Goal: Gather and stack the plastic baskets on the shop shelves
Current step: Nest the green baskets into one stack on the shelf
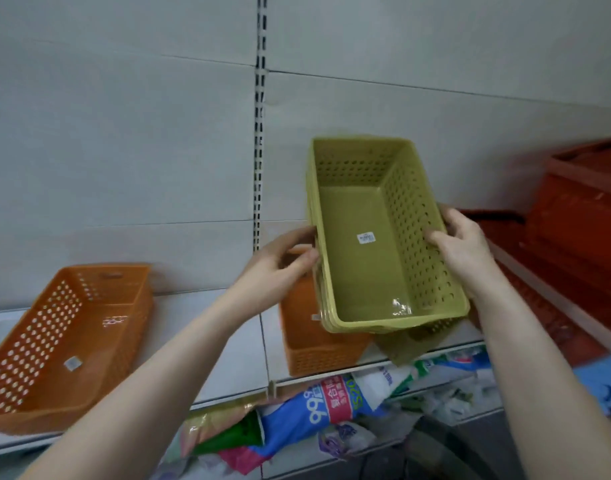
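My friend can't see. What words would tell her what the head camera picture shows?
Two hands, left and right, hold a stack of green baskets above a shop shelf. One orange basket sits on the shelf at left, another partly behind the green ones, red-brown crates at right, packets below.

Nested baskets [362,258] above (partly hiding) shelf basket [317,344]
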A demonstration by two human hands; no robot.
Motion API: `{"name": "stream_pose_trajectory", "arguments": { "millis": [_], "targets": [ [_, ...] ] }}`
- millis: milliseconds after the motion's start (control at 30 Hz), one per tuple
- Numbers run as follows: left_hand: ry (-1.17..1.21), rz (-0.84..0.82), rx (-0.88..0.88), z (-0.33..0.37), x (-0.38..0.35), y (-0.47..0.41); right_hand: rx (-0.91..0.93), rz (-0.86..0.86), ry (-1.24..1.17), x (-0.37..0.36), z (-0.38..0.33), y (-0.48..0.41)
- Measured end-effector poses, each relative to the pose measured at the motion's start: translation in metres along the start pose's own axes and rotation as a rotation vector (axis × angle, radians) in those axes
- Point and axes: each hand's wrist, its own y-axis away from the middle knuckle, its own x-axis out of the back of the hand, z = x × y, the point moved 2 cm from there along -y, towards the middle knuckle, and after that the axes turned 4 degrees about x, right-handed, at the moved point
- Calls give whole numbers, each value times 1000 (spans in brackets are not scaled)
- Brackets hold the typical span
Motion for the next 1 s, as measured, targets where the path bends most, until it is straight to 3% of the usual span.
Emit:
{"name": "stream_pose_trajectory", "arguments": {
  "millis": [167,300,433,600,767,867,1000],
  "targets": [
    [-225,-6,84,-33,-113,-39,-53,17,108,75,66,-42],
    [-538,-95,176,-75,-179,-55,-99,-19,-42,100,101,-76],
    [-732,-159,103,-92,-216,-61,-61,-103,-37,97,116,-105],
    [-904,-159,139,-95,-218,-67,-40,-324,102,89,134,-119],
    [-780,-135,165,-102,-211,-71,-196,-357,49,61,171,-110],
    [-464,-18,267,-94,-202,-69,-248,-349,54,35,195,-97],
    [-60,14,546,-85,-195,-70,-208,-405,185,24,196,-96]
  ]
}}
